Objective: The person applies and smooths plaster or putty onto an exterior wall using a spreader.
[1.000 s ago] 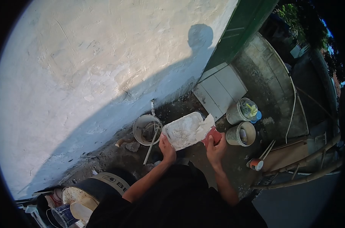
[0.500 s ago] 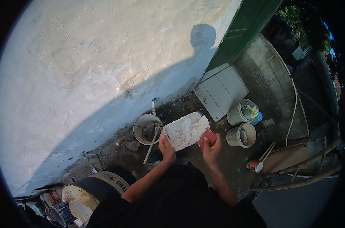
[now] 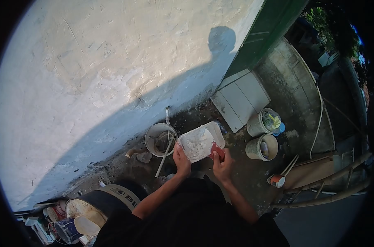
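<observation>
Holds white tray point(image 3: 218, 134) out front by its near-left corner in left hand point(image 3: 182, 160), likely bracing it against red scraper point(image 3: 217, 152) pinched in right hand point(image 3: 222, 165) beside the white paste point(image 3: 198, 142).

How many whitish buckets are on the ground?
3. One round whitish plastic bucket near the pale plastered wall; a second bucket and third bucket together at right. Lower-left clutter may hide more.

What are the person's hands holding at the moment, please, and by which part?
The left hand holds the white tray by its left end; the right hand holds a flat red scraper by its near edge.
</observation>
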Demonstrator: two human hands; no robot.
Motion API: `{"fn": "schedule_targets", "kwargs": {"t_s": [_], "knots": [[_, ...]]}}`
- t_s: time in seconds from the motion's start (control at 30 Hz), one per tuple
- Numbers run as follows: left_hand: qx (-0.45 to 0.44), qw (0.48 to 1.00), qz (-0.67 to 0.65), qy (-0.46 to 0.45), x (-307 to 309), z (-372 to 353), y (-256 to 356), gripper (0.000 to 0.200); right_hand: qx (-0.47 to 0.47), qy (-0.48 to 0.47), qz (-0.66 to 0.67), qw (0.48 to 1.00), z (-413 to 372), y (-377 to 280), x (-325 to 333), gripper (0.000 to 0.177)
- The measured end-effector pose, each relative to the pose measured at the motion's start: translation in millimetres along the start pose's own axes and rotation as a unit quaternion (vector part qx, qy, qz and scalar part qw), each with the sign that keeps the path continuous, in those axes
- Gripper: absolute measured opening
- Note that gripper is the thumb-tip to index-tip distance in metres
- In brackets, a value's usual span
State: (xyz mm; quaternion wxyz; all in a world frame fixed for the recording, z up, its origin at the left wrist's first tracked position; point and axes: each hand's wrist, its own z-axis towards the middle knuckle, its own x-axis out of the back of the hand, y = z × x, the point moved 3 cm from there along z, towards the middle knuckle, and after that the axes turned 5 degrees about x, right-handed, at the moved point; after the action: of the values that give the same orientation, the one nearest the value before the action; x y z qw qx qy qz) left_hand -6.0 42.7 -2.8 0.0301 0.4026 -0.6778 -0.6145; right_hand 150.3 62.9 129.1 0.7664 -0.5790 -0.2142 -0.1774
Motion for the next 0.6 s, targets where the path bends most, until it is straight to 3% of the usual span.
{"fn": "schedule_targets", "kwargs": {"t_s": [0.07, 0.17, 0.27, 0.37, 0.6], "knots": [[0.030, 0.999, -0.030, -0.016, -2.0, -3.8, 2.5, 0.045, 0.070, -0.001, -0.008, 0.997, 1.6, -2.2, -2.7, 0.011], [0.019, 0.999, -0.012, -0.024, -5.9, -7.7, 8.0, 0.045, 0.102, -0.012, -0.023, 0.994, 5.9, 9.9, -2.4, 0.007], [0.005, 1.000, 0.019, -0.010, -3.2, -5.9, 6.1, 0.046, 0.258, 0.005, -0.073, 0.963, 20.0, -2.9, 12.5, 0.011], [-0.003, 0.999, 0.029, -0.020, 1.7, -6.1, 4.0, 0.047, 0.323, -0.029, -0.125, 0.938, 30.3, -2.5, 20.9, 0.018], [-0.010, 0.999, 0.036, -0.034, -1.7, -9.1, 18.4, 0.049, 0.374, -0.184, -0.224, 0.881, 17.1, 1.9, 7.3, 0.018]]}}
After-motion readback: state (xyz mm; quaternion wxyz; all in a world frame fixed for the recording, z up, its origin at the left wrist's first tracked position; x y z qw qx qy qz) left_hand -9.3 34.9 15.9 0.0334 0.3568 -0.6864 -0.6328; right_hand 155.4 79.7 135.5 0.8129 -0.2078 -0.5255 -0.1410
